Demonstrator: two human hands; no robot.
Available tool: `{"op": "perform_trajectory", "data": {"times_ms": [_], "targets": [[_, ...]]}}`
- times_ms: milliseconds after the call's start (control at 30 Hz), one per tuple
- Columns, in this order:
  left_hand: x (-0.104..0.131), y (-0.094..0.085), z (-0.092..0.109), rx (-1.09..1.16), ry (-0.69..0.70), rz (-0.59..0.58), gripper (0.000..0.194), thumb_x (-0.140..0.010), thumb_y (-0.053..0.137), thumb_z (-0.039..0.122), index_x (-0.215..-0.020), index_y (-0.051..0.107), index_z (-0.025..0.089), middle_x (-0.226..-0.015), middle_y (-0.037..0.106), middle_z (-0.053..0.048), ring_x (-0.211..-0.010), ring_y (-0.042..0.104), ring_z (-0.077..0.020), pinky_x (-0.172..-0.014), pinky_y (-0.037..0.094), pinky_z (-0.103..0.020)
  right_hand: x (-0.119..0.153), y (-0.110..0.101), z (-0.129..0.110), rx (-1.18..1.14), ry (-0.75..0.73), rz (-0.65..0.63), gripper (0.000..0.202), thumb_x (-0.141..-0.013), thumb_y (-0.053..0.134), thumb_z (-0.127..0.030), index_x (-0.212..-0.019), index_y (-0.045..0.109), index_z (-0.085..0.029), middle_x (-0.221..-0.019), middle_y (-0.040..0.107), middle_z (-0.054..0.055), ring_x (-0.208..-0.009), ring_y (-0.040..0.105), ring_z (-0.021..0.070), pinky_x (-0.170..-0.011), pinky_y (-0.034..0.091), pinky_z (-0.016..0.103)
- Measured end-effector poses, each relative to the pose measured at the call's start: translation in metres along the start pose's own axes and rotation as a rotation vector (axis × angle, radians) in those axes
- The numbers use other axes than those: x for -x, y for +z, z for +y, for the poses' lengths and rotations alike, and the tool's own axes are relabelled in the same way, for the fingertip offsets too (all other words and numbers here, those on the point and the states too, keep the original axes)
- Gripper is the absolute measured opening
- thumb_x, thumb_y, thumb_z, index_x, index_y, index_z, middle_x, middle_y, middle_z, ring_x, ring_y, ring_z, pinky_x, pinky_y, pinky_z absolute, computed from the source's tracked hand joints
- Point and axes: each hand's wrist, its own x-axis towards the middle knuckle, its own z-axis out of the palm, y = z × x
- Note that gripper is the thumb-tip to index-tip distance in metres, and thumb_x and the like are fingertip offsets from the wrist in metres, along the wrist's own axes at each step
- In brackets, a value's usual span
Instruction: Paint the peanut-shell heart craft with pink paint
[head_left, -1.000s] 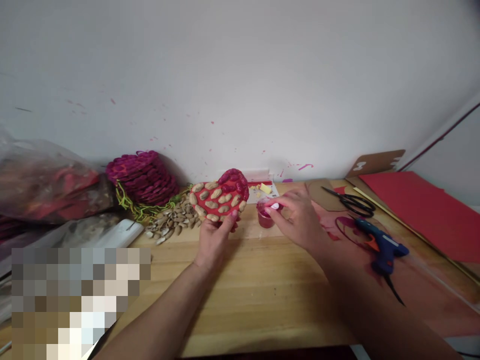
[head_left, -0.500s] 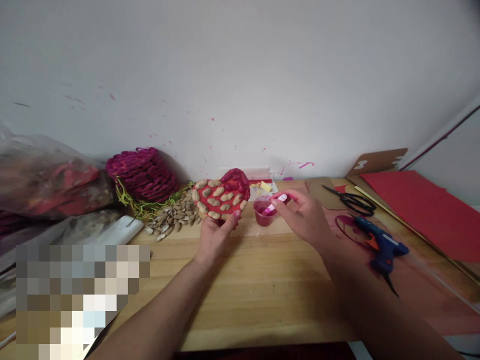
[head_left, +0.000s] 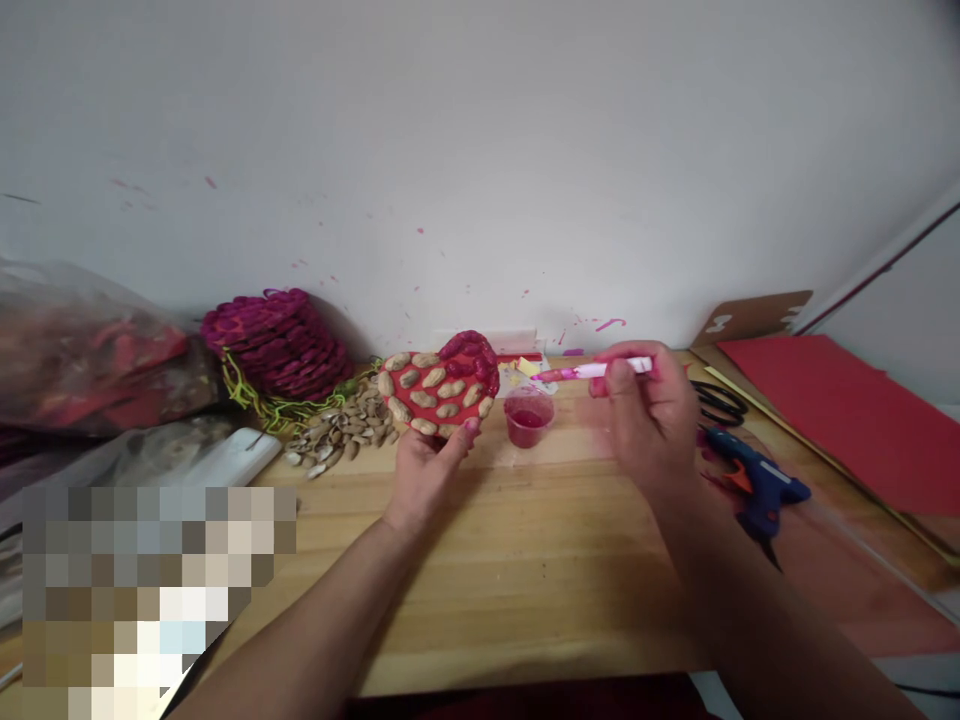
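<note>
A red heart-shaped piece [head_left: 466, 372] with peanut shells stuck on it is held up by its lower edge in my left hand [head_left: 429, 470]. The shells at its upper right are coated in dark pink; the others are bare tan. My right hand [head_left: 654, 415] is closed around a white-handled paintbrush [head_left: 611, 370], its pink-stained tip pointing left toward the heart, apart from it. Below the brush tip stands a small clear plastic cup [head_left: 529, 425] with pink paint in it.
Loose peanut shells [head_left: 349, 430] lie left of the heart, before a stack of magenta-painted hearts [head_left: 279, 340]. To the right are a blue glue gun [head_left: 765, 490], black-handled scissors [head_left: 718, 402] and red sheets [head_left: 840, 420]. Plastic bags [head_left: 90, 350] crowd the left side.
My right hand has lifted the paintbrush out of the cup and moved right, turning the brush nearly level. My left hand holds the heart almost where it was.
</note>
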Motion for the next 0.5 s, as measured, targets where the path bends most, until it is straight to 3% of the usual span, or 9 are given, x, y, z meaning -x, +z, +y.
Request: {"op": "perform_trajectory", "data": {"times_ms": [233,367,500], "targets": [[0.003,-0.002,-0.003,-0.068,0.055,-0.053,0.041,-0.074,0.093,0.052,-0.079,0.078,0.015,-0.075,0.075,-0.009,-0.065,0.064,-0.0182,-0.06,0.054,-0.03,0.015,0.01,-0.007,0.015,-0.209,-0.123,0.006,-0.102,0.067,-0.026,-0.107,0.067,-0.024,-0.098,0.073,0.001,-0.081,0.067,0.0137,-0.072,0.054,0.028],[0.006,-0.001,-0.002,-0.108,0.083,-0.061,0.038,-0.077,0.092,0.051,-0.083,0.081,0.015,-0.077,0.077,-0.01,-0.066,0.066,-0.0201,-0.061,0.056,-0.031,0.02,0.014,-0.015,0.042,-0.298,-0.191,0.008,-0.102,0.064,-0.02,-0.107,0.067,-0.025,-0.094,0.074,0.0,-0.078,0.068,0.0133,-0.071,0.055,0.027],[0.01,0.003,0.0,-0.142,0.137,-0.079,0.027,-0.08,0.088,0.044,-0.085,0.084,0.018,-0.082,0.081,-0.009,-0.073,0.071,-0.0219,-0.074,0.062,-0.035,0.024,0.018,-0.016,0.093,-0.371,-0.291,0.01,-0.103,0.064,-0.018,-0.11,0.066,-0.024,-0.098,0.075,0.002,-0.091,0.071,0.0168,-0.08,0.057,0.03]]}}
